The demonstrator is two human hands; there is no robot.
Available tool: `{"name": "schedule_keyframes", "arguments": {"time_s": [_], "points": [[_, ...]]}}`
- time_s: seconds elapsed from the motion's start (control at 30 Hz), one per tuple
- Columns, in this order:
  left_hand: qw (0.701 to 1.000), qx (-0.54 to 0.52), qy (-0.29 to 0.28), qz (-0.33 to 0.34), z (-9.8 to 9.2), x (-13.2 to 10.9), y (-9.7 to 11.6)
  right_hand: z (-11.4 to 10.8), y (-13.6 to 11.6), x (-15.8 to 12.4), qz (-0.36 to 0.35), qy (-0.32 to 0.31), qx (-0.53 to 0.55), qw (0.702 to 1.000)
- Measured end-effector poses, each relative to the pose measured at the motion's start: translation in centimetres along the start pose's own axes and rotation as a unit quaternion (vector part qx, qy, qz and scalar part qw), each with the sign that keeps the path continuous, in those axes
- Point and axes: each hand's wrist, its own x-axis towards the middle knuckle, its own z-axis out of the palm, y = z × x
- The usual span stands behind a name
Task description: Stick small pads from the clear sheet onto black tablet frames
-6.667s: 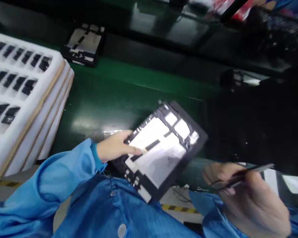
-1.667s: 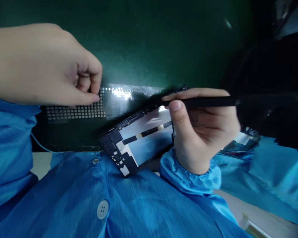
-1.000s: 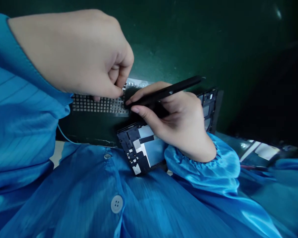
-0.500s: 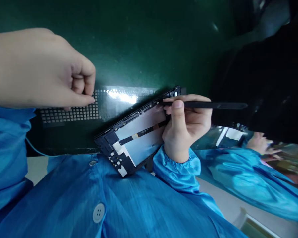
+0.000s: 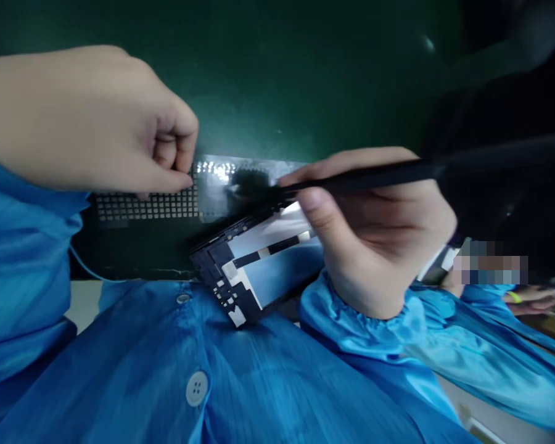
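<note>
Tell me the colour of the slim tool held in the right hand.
Black; the tool in the right hand shows best in the head view.

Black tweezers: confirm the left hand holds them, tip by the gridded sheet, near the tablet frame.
Wrong hand. In the head view the right hand holds the black tweezers, tip by the gridded sheet, near the tablet frame; the left hand touches that sheet.

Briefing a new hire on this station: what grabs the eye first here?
The right hand, centre right, grips a thin black tool whose tip points left above a dark device frame with a pale inner panel, propped at the green bench edge against the blue coat. At upper left, the curled left hand rests its fingertips on a shiny sheet of tiny squares.
</note>
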Motion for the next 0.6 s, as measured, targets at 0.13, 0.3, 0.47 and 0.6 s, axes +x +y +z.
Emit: {"name": "schedule_keyframes", "arguments": {"time_s": [0.13,0.3,0.47,0.6], "points": [[0.996,0.066,-0.003,-0.06,-0.2,0.5,2.3,2.4,0.1,1.8,-0.047,-0.186,0.007,0.981],[0.998,0.057,0.018,-0.032,-0.3,0.5,3.3,3.6,1.2,1.7,-0.048,-0.21,-0.013,0.976],[0.995,0.084,0.001,-0.057,-0.2,0.6,3.7,3.5,1.0,1.6,-0.077,-0.217,-0.023,0.973],[0.987,0.095,-0.018,-0.129,-0.4,0.8,3.1,3.3,0.6,2.2,-0.038,-0.227,0.017,0.973]]}}
